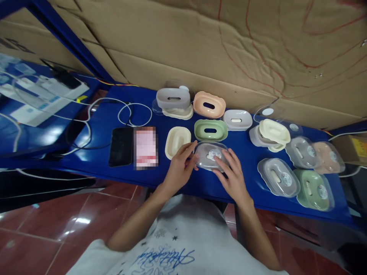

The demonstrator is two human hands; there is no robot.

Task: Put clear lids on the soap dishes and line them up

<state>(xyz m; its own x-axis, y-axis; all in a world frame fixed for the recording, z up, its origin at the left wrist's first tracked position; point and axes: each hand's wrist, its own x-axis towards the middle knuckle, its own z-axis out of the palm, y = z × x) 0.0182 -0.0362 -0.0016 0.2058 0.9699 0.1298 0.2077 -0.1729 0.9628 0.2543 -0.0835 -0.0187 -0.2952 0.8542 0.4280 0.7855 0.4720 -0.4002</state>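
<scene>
A grey soap box with a clear lid [203,157] lies on the blue table right in front of me, a round sticker on its lid. My left hand [182,164] grips its left end with bent fingers. From the right, my right hand [234,175] holds the lid, fingers over the sticker and right edge, thumb near the front rim. Just behind it sits an open green soap dish [200,133] with a slot in its base. A cream tray [172,143] rests beside my left hand.
Lidded soap boxes, a grey one [271,168] and a green one [314,187] among them, stand at the right. Along the cardboard wall are a peach dish [200,109] and pale grey dishes [243,116]. A phone [120,147], cables and a power strip [37,114] lie left.
</scene>
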